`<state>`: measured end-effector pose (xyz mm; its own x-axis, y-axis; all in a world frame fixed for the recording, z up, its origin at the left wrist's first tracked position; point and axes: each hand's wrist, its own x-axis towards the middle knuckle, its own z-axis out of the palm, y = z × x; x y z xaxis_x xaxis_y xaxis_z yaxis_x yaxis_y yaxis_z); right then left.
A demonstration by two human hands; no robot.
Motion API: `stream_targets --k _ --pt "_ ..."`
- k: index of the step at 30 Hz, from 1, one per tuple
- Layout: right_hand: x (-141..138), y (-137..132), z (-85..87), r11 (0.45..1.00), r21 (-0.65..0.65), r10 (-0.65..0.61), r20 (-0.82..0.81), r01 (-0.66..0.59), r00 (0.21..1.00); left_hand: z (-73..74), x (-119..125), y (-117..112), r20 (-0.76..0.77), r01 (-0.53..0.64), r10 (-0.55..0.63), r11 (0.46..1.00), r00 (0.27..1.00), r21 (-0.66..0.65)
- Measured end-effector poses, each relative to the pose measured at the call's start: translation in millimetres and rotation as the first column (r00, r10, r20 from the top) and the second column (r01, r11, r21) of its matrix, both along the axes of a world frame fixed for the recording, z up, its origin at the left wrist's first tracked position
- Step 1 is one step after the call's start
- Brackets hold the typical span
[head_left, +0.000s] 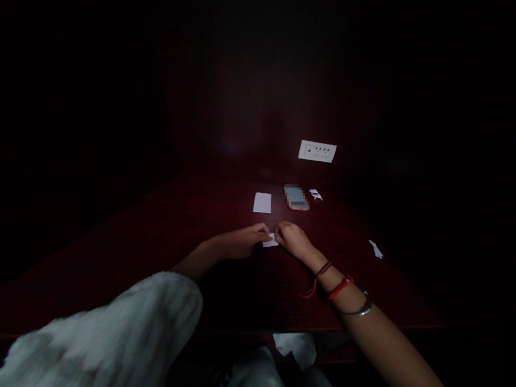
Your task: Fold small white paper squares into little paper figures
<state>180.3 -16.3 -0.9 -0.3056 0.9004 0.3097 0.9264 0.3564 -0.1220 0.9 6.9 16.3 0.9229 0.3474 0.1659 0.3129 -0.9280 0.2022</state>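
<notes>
Pinching from both sides, our left hand [244, 243] and our right hand [293, 239] meet just below the centre of the frame, fingertips pressed together on a small white paper [271, 242]. The left fingers close on its left edge and the right fingers on its right edge, so only a short strip shows between them. What we can see of it is plain white, flat and low against the dark red table [209, 215]; whether it is folded we cannot tell in this dim light.

Our right wrist carries a thin dark and red thread band [323, 269], a thicker red band [341, 287] and a metal bangle [360, 310]. A loose white sleeve [121, 328] covers our left arm at the lower left of the frame.

Above the hands, a white paper rectangle [262, 202] lies flat on the table, and just right of it rests a blurred phone [296, 198]. Beside the phone sits a small crumpled white scrap [315, 194]. Another white scrap [375, 249] lies well apart at the right of the table. A white wall socket [317, 151] sits on the dark wall above the phone.
</notes>
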Motion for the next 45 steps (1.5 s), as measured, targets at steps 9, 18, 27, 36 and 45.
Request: stream_targets --k 9,18,27,36,45 --pt "10.2 9.2 -4.7 0.996 0.036 0.093 -0.257 -0.086 0.962 -3.9 0.1 2.8 0.02 0.013 -0.013 1.0 1.0 0.001" --pt "21.1 -0.6 2.0 0.961 0.025 0.275 -0.222 -0.277 0.935 -1.7 -0.6 -0.2 0.007 -0.014 0.014 1.0 1.0 0.003" --pt "17.0 3.5 -5.2 0.961 0.069 0.277 -0.2 -0.269 0.94 0.8 0.4 -1.1 -0.008 -0.011 0.011 1.0 1.0 -0.018" --pt "15.7 3.4 -5.6 0.96 0.072 0.28 -0.192 -0.271 0.941 1.5 -0.4 -0.6 -0.008 0.008 -0.009 1.0 1.0 -0.011" --pt "15.9 -5.3 1.8 0.95 0.006 0.311 -0.086 -0.312 0.946 -2.4 1.0 1.1 0.028 -0.006 0.007 0.999 1.0 -0.032"
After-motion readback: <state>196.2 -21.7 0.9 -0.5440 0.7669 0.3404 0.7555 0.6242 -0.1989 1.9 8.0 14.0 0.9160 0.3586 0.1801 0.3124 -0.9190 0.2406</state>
